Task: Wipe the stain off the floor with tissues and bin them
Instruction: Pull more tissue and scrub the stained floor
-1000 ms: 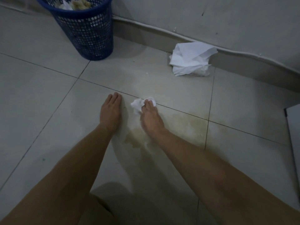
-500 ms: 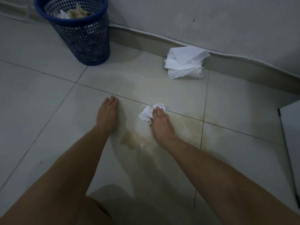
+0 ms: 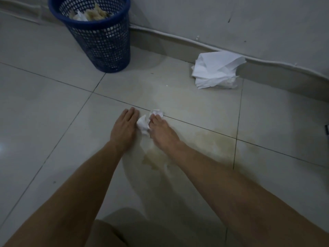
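Pale tile floor w/ dark grout lines is carrying a blue mesh bin far-left by the wall, a loose tissue stack by the skirting, a crumpled tissue wad mid-floor, and a yellowish stain spreading near-right.

right hand presses crumpled tissue on stained floor; left hand flat beside it, touching.
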Demonstrator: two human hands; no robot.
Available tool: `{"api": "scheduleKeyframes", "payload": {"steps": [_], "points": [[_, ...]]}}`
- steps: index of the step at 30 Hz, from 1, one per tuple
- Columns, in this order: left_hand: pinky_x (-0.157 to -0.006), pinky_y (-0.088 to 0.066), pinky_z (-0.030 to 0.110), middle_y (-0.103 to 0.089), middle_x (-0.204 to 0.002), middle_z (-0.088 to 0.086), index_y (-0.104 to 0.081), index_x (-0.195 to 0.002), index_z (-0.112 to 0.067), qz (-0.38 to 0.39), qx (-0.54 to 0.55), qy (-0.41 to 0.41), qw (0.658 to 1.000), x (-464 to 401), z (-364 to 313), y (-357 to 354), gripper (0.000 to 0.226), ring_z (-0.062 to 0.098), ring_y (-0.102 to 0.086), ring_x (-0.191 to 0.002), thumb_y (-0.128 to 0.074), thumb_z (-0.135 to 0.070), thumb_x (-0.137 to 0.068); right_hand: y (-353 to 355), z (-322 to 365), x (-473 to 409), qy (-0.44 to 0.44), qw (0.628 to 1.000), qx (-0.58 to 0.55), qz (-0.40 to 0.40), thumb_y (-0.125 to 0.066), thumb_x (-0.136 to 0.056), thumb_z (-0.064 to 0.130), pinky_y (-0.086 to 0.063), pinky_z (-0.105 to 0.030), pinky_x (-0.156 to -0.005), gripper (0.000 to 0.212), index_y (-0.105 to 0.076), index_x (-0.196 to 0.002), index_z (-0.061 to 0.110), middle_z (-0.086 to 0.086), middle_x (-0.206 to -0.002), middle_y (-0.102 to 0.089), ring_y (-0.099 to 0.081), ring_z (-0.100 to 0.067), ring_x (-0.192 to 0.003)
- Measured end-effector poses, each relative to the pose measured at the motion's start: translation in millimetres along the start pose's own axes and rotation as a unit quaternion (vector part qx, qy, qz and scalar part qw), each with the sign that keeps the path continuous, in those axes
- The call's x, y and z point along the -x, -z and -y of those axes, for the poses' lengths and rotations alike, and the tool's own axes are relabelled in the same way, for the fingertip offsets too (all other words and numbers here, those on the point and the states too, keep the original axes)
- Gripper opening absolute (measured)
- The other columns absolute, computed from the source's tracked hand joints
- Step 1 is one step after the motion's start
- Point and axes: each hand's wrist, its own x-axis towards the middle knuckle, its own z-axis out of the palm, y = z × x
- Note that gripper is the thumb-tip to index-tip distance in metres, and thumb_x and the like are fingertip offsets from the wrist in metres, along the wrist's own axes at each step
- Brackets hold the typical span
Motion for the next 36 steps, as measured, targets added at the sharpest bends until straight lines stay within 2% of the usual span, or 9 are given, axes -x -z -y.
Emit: {"api": "scheduleKeyframes", "payload": {"steps": [2,5,9,15,21,25,28,31,36], "points": [[-0.114,-0.026,0.046,-0.048,-0.133,0.035,-0.043,-0.130,0.019,0.026,-0.001,0.037,0.999,1,1,-1,0.049,0.048,-0.047,-0.124,-0.053,-0.008,-0.090,-6,0,22,0.035,0.999,-0.011,-0.001,-0.052,-0.092,0.012,-0.029,-0.041,-0.112,0.051,-0.044,-0.141,0.000,-0.017,-0.155,-0.032,-0.029,-0.031,-0.144],[-0.110,-0.031,0.055,-0.047,-0.130,0.039,-0.041,-0.129,0.021,0.037,-0.010,0.080,0.996,2,4,-4,0.044,0.051,-0.045,-0.122,-0.035,-0.007,-0.096,-9,-15,46,0.059,0.998,0.005,0.005,-0.059,-0.083,0.009,-0.036,-0.044,-0.110,0.054,-0.050,-0.136,-0.001,-0.018,-0.149,-0.042,-0.042,-0.031,-0.138],[-0.110,-0.030,0.049,-0.047,-0.132,0.025,-0.044,-0.130,0.007,0.031,-0.005,0.093,0.995,1,9,-1,0.052,0.042,-0.041,-0.120,-0.017,-0.024,-0.098,3,-41,49,-0.025,0.999,0.046,0.003,-0.044,-0.093,0.014,-0.015,-0.037,-0.118,0.059,-0.029,-0.149,0.004,-0.010,-0.159,-0.025,-0.022,-0.022,-0.147],[-0.109,-0.029,0.041,-0.051,-0.131,0.022,-0.052,-0.127,0.003,0.000,0.037,0.109,0.993,-2,7,5,0.037,0.038,-0.044,-0.120,-0.038,-0.017,-0.098,8,-14,2,-0.093,0.995,0.030,0.007,-0.042,-0.097,0.020,-0.016,-0.040,-0.115,0.058,-0.026,-0.148,-0.002,-0.019,-0.154,-0.027,-0.025,-0.034,-0.142],[-0.100,-0.041,0.044,-0.062,-0.119,0.026,-0.062,-0.114,0.010,-0.039,0.063,0.085,0.994,-4,1,18,0.029,0.041,-0.055,-0.113,-0.056,-0.004,-0.089,2,16,11,-0.011,0.998,0.055,0.042,-0.042,-0.096,0.018,-0.014,-0.039,-0.117,0.059,-0.024,-0.150,-0.001,-0.019,-0.160,-0.014,-0.016,-0.033,-0.147],[-0.110,-0.023,0.039,-0.049,-0.136,0.026,-0.049,-0.131,0.007,0.033,0.060,0.101,0.993,2,3,15,0.050,0.038,-0.042,-0.127,-0.030,-0.025,-0.098,-6,22,47,0.054,0.996,0.032,0.064,-0.043,-0.097,0.017,-0.018,-0.042,-0.119,0.057,-0.026,-0.150,0.003,-0.013,-0.162,-0.013,-0.012,-0.027,-0.150],[-0.116,-0.018,0.047,-0.026,-0.155,0.019,-0.028,-0.147,-0.003,0.066,0.042,0.094,0.993,15,6,7,0.058,0.038,-0.023,-0.141,-0.018,-0.037,-0.101,1,1,78,0.092,0.992,0.058,0.066,-0.049,-0.094,0.020,-0.022,-0.041,-0.116,0.059,-0.032,-0.148,0.004,-0.013,-0.160,-0.020,-0.020,-0.024,-0.148],[-0.119,-0.003,0.045,0.002,-0.162,0.004,-0.005,-0.154,-0.023,0.088,0.037,0.131,0.987,26,7,-3,0.055,0.028,0.004,-0.148,-0.015,-0.043,-0.103,10,-28,92,0.042,0.994,0.083,0.060,-0.041,-0.099,0.024,-0.018,-0.039,-0.117,0.056,-0.025,-0.151,0.009,-0.008,-0.162,-0.017,-0.018,-0.020,-0.149],[-0.120,-0.001,0.042,0.002,-0.162,0.001,-0.003,-0.153,-0.028,0.079,0.022,0.143,0.986,26,4,-8,0.055,0.024,0.004,-0.148,-0.013,-0.044,-0.102,10,-18,66,-0.042,0.995,0.078,0.044,-0.035,-0.101,0.027,-0.019,-0.036,-0.114,0.055,-0.024,-0.149,0.004,-0.014,-0.158,-0.024,-0.023,-0.027,-0.144]]}}
